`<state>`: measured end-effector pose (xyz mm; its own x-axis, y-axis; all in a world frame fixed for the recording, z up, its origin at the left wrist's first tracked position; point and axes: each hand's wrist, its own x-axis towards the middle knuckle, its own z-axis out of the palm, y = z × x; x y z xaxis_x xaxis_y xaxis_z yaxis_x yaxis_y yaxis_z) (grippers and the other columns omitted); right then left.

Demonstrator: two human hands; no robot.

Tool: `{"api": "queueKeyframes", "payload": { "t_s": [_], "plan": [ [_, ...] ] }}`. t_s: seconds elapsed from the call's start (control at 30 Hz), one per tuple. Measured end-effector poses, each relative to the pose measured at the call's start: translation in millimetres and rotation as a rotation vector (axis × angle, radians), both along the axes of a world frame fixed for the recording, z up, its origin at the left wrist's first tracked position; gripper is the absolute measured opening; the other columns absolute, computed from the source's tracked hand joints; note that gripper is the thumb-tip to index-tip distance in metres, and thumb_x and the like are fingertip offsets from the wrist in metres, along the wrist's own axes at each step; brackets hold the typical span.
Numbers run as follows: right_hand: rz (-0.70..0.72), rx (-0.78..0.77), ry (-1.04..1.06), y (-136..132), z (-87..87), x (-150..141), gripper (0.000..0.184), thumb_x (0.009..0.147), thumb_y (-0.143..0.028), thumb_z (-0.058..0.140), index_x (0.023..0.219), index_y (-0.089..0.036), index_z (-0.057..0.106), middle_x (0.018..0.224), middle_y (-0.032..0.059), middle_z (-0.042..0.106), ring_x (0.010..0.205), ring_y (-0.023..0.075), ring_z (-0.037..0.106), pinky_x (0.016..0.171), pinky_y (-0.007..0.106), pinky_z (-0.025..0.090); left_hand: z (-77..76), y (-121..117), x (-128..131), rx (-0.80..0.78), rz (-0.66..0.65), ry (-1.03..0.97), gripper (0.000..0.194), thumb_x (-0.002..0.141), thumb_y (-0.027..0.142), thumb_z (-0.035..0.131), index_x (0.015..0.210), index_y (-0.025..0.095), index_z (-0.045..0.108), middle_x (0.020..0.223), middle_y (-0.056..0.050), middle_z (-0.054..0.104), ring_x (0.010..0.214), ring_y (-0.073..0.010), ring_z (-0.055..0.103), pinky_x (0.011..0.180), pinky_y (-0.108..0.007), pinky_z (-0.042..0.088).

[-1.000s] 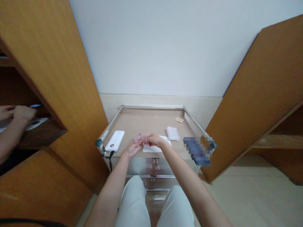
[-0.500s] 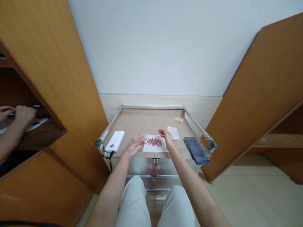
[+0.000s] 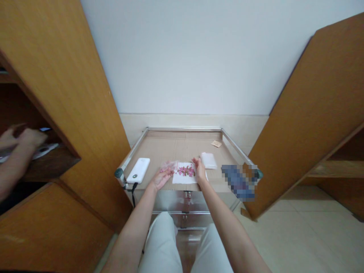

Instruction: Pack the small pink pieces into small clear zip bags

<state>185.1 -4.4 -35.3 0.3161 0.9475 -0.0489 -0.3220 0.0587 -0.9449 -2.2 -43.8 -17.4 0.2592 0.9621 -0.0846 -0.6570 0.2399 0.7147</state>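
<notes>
A loose pile of small pink and brownish-green pieces (image 3: 186, 171), which look like dried flower buds, lies on a white sheet of paper (image 3: 182, 180). My left hand (image 3: 162, 178) is at the sheet's left side, its fingers on a small clear plastic bag (image 3: 170, 165) whose pink-lined mouth faces the pile. Some pink shows near those fingertips. On the right edge of the sheet stands my right hand (image 3: 200, 170), turned on its side with fingers stretched forward beside the pile. Nothing can be seen in it.
A stack of clear bags (image 3: 209, 160) lies right of my right hand. A small tan card (image 3: 216, 143) is behind it, a blurred-out dark blue object (image 3: 237, 182) at the right corner. A white power bank (image 3: 138, 170) with a black strap lies left. Another person's hands (image 3: 27, 138) work at a shelf far left.
My right hand has drawn slightly nearer to me, and its fingers have come closer together. My left hand and the bag stay almost in place. The other person's hands have shifted.
</notes>
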Motion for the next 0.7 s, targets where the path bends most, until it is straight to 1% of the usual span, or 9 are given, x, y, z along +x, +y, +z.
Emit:
{"api": "queueKeyframes", "payload": {
  "t_s": [0.1, 0.23, 0.3, 0.47, 0.6, 0.7],
  "plan": [
    [-0.007, 0.006, 0.054, 0.0, -2.6, 0.7, 0.037, 0.073, -0.042, 0.034, 0.086, -0.016, 0.056, 0.099, 0.0062, 0.060, 0.097, 0.0139, 0.051, 0.083, 0.027, 0.037, -0.4, 1.8, 1.1, -0.016, 0.014, 0.016, 0.034, 0.057, 0.002, 0.062, 0.089, 0.014, 0.059, 0.063, 0.000, 0.060, 0.065, -0.0098, 0.056, 0.079, -0.028, 0.039],
    [-0.003, 0.021, 0.076, -1.2, -2.0, 1.7, 0.035, 0.073, -0.040, 0.034, 0.085, -0.016, 0.056, 0.092, 0.0056, 0.062, 0.095, 0.0143, 0.052, 0.083, 0.029, 0.037, 4.6, 3.1, 5.9, 0.018, -0.008, 0.030, 0.039, 0.057, 0.001, 0.062, 0.093, 0.016, 0.057, 0.074, -0.001, 0.062, 0.071, -0.0095, 0.056, 0.077, -0.025, 0.040],
    [-0.002, 0.020, 0.066, -1.7, -0.9, 1.9, 0.036, 0.072, -0.041, 0.033, 0.084, -0.016, 0.056, 0.093, 0.0057, 0.062, 0.095, 0.0144, 0.052, 0.082, 0.028, 0.038, 8.2, 4.1, 10.8, 0.037, -0.028, 0.043, 0.040, 0.057, 0.002, 0.062, 0.094, 0.016, 0.057, 0.077, -0.002, 0.062, 0.073, -0.0095, 0.057, 0.076, -0.024, 0.040],
    [-0.005, 0.017, 0.067, -1.2, 0.1, 2.8, 0.037, 0.071, -0.044, 0.032, 0.083, -0.017, 0.054, 0.096, 0.0062, 0.061, 0.097, 0.0143, 0.052, 0.081, 0.027, 0.039, 14.0, 10.4, 27.8, 0.064, -0.076, 0.102, 0.041, 0.055, 0.003, 0.064, 0.094, 0.016, 0.056, 0.076, -0.002, 0.062, 0.070, -0.0101, 0.057, 0.073, -0.025, 0.042],
    [-0.003, 0.014, 0.028, -0.3, 0.2, 3.7, 0.040, 0.071, -0.048, 0.031, 0.083, -0.018, 0.054, 0.095, 0.0062, 0.061, 0.096, 0.0155, 0.052, 0.077, 0.028, 0.041, 14.3, 16.3, 40.4, 0.104, -0.097, 0.132, 0.041, 0.054, 0.003, 0.066, 0.091, 0.015, 0.055, 0.079, -0.002, 0.063, 0.072, -0.0108, 0.058, 0.073, -0.025, 0.042],
    [-0.003, 0.002, 0.039, -0.3, 1.1, 4.2, 0.042, 0.072, -0.048, 0.029, 0.084, -0.018, 0.055, 0.095, 0.0064, 0.061, 0.096, 0.0154, 0.052, 0.076, 0.027, 0.042, 13.0, 20.3, 48.1, 0.144, -0.126, 0.165, 0.042, 0.053, 0.005, 0.067, 0.091, 0.016, 0.054, 0.082, -0.003, 0.062, 0.071, -0.0118, 0.058, 0.071, -0.027, 0.043]
  ]
}}
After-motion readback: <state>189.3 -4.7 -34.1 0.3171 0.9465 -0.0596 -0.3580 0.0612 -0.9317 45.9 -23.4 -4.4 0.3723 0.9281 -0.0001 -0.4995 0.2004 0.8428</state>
